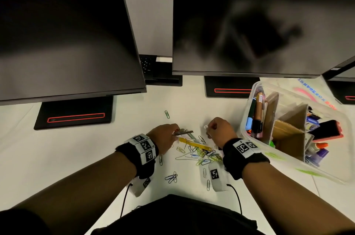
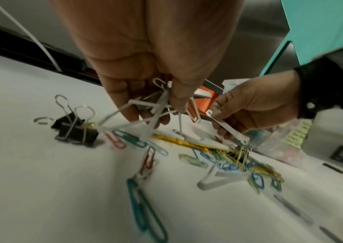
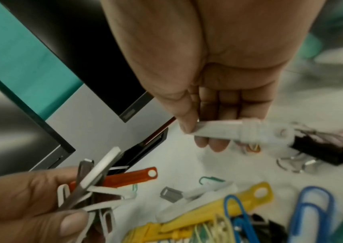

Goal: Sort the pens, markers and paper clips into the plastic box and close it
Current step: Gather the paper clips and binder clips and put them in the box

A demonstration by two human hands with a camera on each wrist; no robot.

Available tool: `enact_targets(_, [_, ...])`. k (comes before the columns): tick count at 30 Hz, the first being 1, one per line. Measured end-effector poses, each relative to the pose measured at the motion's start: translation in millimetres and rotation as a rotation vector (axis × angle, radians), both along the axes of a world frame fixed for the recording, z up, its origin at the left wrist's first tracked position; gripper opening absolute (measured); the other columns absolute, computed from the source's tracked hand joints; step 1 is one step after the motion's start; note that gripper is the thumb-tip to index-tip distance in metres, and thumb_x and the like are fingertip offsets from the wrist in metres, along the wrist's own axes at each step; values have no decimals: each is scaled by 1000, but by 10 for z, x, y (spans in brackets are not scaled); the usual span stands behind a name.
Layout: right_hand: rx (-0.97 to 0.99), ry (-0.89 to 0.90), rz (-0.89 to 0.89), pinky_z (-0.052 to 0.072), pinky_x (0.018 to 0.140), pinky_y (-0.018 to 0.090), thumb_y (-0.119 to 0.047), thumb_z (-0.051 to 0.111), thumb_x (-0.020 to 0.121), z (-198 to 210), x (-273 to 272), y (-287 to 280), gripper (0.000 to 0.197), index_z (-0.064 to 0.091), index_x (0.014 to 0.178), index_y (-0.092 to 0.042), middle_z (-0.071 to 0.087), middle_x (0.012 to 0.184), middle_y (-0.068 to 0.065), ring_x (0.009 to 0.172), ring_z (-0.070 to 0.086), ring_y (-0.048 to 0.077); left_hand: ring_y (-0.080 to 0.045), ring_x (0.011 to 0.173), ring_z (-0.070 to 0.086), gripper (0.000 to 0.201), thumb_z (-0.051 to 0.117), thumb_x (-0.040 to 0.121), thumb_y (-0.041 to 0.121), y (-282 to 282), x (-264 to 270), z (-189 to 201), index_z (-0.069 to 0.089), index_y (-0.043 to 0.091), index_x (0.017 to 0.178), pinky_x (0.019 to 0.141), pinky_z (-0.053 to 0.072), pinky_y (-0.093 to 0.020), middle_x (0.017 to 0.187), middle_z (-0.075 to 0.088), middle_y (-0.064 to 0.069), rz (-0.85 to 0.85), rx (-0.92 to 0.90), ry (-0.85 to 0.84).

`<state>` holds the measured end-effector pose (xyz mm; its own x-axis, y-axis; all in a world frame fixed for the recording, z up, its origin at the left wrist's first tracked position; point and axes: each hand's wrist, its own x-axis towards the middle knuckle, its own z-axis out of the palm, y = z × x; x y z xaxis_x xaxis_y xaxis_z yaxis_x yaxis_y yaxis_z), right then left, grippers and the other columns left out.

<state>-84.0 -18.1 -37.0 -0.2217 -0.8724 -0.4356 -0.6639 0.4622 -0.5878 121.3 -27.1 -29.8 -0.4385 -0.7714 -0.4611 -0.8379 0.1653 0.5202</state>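
My left hand (image 1: pixel 175 132) grips a bundle of white plastic fastener strips (image 2: pixel 158 105) with an orange one and a grey metal piece among them. My right hand (image 1: pixel 208 129) pinches one white strip (image 3: pixel 229 131) between thumb and fingers, just above the desk. A black binder clip (image 3: pixel 322 151) sits at that strip's far end; I cannot tell whether it is attached. Below both hands lies a pile of coloured paper clips (image 1: pixel 201 154) and a yellow strip (image 1: pixel 194 143). The clear plastic box (image 1: pixel 245 111) stands open to the right, with pens and markers (image 1: pixel 255 115) upright in its left compartment.
Two dark monitors (image 1: pixel 249 23) on black stands (image 1: pixel 75 115) close off the back of the white desk. Black binder clips (image 2: pixel 75 129) lie left of the pile. Loose clips (image 1: pixel 171 177) are scattered toward me. Cardboard dividers (image 1: pixel 288 132) split the box.
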Motion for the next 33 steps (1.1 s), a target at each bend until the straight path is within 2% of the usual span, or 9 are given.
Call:
enact_targets(2, [3, -78, -57, 53, 59, 33, -3, 46, 90, -12, -3, 26, 19, 50, 77, -16, 64, 84, 12, 69, 63, 25, -26, 97, 56, 29, 47, 96, 20, -3, 21, 30, 49, 15, 124, 81, 39, -26, 112, 63, -11, 76, 47, 61])
enact_targets(6, [33, -33, 42, 41, 66, 27, -16, 53, 90, -49, 91, 61, 2, 52, 90, -17, 62, 96, 8, 84, 61, 26, -19, 82, 56, 36, 54, 92, 19, -22, 79, 45, 48, 19, 127, 70, 41, -20, 95, 61, -1, 218, 124, 215])
enact_targets(9, [96, 71, 253, 41, 79, 25, -34, 68, 81, -36, 204, 89, 32, 58, 105, -16, 53, 102, 3, 97, 55, 22, -19, 79, 65, 32, 55, 93, 16, -40, 107, 78, 49, 16, 124, 56, 46, -10, 92, 67, -7, 339, 217, 350])
enact_targets(13, [150, 308, 485, 43, 90, 32, -31, 65, 83, -59, 337, 137, 39, 56, 117, -15, 48, 124, 10, 113, 53, 29, -3, 63, 67, 23, 51, 95, 12, -80, 156, 96, 51, 8, 118, 46, 45, -12, 91, 67, -7, 513, 371, 492])
enact_targets(17, [146, 318, 461, 43, 90, 32, -28, 56, 89, -38, 350, 131, 29, 57, 112, -10, 54, 122, 12, 112, 54, 30, -9, 58, 68, 12, 45, 95, 4, -108, 209, 100, 54, 9, 101, 46, 44, -17, 83, 66, -9, 686, 531, 653])
enact_targets(21, [102, 220, 347, 38, 73, 28, -21, 49, 91, 32, 331, 83, 9, 51, 85, -15, 63, 104, 14, 93, 56, 28, -15, 75, 68, 11, 54, 92, 6, -109, 248, 68, 54, 17, 91, 51, 49, -19, 89, 64, -6, 695, 477, 659])
enact_targets(24, [54, 118, 269, 33, 72, 25, -16, 51, 91, 75, 310, 68, 9, 55, 90, -8, 63, 104, 16, 84, 48, 22, -21, 82, 67, 13, 58, 90, 8, -113, 255, 35, 54, 19, 95, 57, 49, -24, 94, 64, -8, 645, 391, 583])
enact_targets(28, [63, -150, 91, 40, 78, 27, -7, 51, 90, 59, 242, 36, 24, 61, 112, -4, 65, 108, 17, 93, 57, 27, -27, 81, 65, 14, 60, 90, 9, -119, 260, 21, 55, 15, 101, 61, 49, -33, 93, 65, -10, 672, 338, 537])
enact_targets(33, [141, -507, -168, 33, 52, 24, -1, 43, 92, 106, 226, 52, 21, 61, 95, -12, 62, 70, 6, 59, 53, 19, -26, 93, 67, 17, 62, 87, 11, -80, 288, -16, 58, 15, 104, 74, 59, -41, 101, 64, -8, 632, 288, 414])
